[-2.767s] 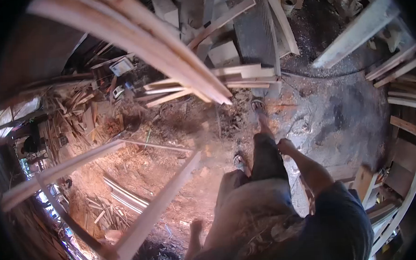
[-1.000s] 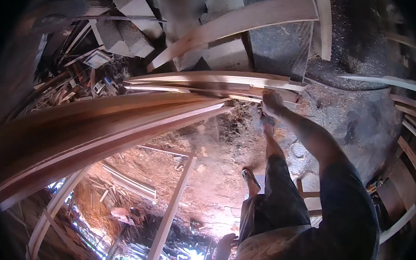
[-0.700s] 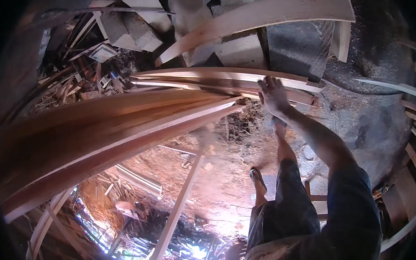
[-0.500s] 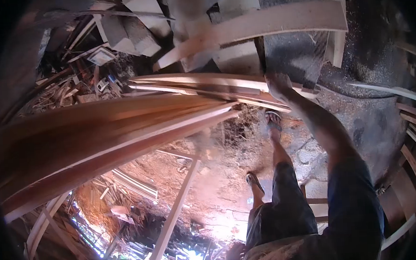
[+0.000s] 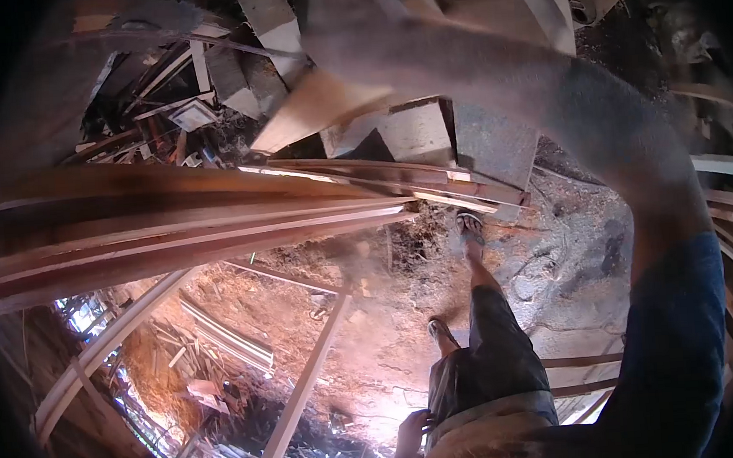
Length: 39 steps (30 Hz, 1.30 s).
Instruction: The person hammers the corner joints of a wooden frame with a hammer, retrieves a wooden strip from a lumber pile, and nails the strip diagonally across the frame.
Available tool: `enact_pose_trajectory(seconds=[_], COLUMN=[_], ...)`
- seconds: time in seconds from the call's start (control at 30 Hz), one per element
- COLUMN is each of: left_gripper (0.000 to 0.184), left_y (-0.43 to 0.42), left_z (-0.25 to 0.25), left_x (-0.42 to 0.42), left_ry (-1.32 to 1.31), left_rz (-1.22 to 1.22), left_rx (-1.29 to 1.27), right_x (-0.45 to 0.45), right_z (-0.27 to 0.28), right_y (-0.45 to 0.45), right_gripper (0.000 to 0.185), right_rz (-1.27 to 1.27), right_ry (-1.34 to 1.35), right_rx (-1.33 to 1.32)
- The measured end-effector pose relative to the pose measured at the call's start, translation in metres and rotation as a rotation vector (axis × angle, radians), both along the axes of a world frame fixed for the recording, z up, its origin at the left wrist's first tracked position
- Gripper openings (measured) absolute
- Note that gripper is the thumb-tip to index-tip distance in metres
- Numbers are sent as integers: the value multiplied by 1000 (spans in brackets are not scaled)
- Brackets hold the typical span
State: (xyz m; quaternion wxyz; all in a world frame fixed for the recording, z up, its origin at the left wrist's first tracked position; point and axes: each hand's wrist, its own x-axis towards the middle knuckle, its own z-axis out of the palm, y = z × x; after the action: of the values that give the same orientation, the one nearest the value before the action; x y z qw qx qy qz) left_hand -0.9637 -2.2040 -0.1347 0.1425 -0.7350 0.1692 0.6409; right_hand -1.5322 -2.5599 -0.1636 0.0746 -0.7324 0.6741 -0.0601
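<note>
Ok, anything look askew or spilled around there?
Yes: loose wood scraps lie jumbled on the floor at lower left, and the piled planks near the centre have uneven ends, fanned rather than squared.

Board (image 5: 313, 110) beyond plank stack (image 5: 380, 178) — strip bundle (image 5: 227, 335) on ground (image 5: 372, 317), left of feet (image 5: 470, 226).

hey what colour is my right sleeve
Your right sleeve is dark blue, as the head view shows.
</note>
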Motion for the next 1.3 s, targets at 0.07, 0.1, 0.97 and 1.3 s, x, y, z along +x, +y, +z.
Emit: enact_pose_trajectory(seconds=[0.07,0.1,0.97,1.3], left_gripper=[30,29,29,30], left_y=[-1,0,23,-48], left_z=[-4,-4,22,10], left_x=[3,6,58,43], left_ry=[13,14,-83,175], left_rz=[44,32,93,-238], left_rx=[4,-23,44,-169], right_x=[-5,-4,51,47], right_z=[5,5,-353,-41], right_y=[6,10,207,376], right_gripper=[34,33,27,25], right_rz=[-25,-36,-370,-808], right_ry=[-56,-89,-570,-1138], right_rx=[-218,-322,443,966])
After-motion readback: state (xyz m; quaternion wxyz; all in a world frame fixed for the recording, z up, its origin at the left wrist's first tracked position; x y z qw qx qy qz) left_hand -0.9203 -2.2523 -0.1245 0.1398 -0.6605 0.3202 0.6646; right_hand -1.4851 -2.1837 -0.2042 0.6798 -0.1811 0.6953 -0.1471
